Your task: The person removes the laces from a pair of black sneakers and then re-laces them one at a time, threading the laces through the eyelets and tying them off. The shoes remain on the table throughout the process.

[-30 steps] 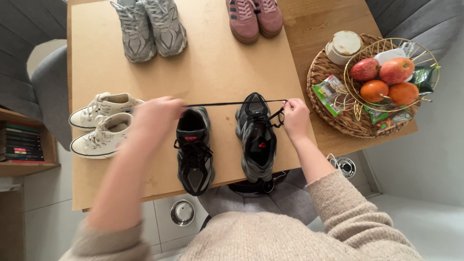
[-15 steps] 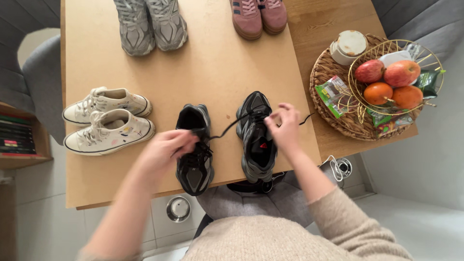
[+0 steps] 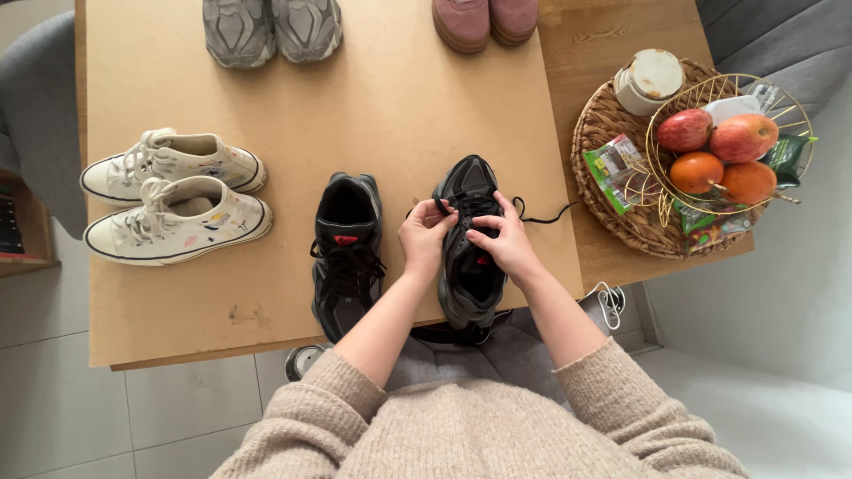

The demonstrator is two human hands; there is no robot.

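Your left hand (image 3: 426, 238) and right hand (image 3: 504, 241) pinch the black lace (image 3: 532, 215) over the right dark sneaker (image 3: 469, 244) at the table's (image 3: 399, 106) near edge; no bow shows. Its mate (image 3: 346, 253) sits laced; white sneakers (image 3: 173, 208) beyond.

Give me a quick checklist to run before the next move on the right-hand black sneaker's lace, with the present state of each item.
1. Both hands on the shoe: left hand and right hand rest on the right black sneaker: ok.
2. Shoe fully supported: its heel overhangs the table edge: not ok.
3. Lace free: the black lace end trails loose toward the wicker tray: ok.
4. Knot formed: fingers hide it: cannot tell.
5. Left black sneaker clear of the hands: ok.
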